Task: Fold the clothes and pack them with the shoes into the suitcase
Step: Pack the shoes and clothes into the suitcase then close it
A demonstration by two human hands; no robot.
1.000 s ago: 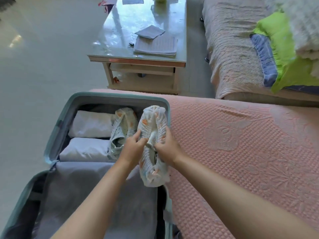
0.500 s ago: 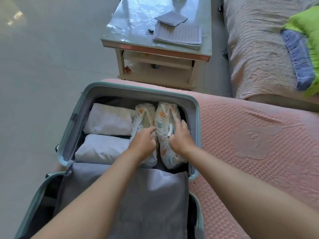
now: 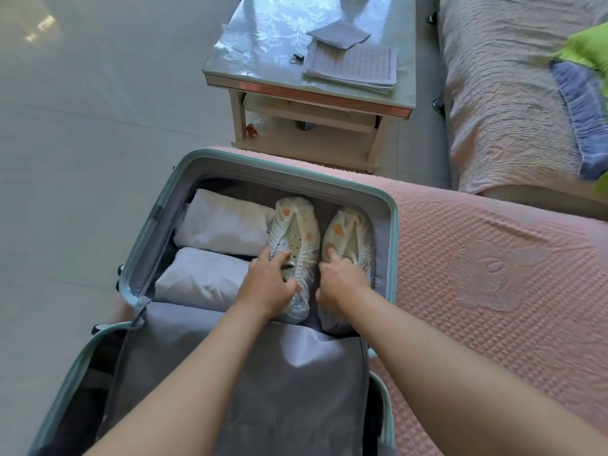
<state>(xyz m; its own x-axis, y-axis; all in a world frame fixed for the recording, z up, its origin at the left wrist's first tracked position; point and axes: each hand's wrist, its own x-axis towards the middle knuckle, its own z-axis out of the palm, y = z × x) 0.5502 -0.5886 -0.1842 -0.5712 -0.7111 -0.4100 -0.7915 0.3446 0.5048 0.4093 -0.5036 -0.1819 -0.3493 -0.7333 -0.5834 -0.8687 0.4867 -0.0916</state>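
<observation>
inside suitcase (image 3: 391, 205), 2 bag-wrapped orange-spotted shoes (image 3: 294, 225), left hand (image 3: 268, 286) gripping 1, right hand (image 3: 342, 283) the other

A person's two arms (image 3: 197, 373), bare along their whole visible length, forearms smooth and rounded, narrowing toward the wrists. They end in a bare left hand (image 3: 269, 284) and a bare right hand (image 3: 340, 284).

The right shoe (image 3: 348, 235) now lies apart from the left shoe (image 3: 294, 232).
</observation>
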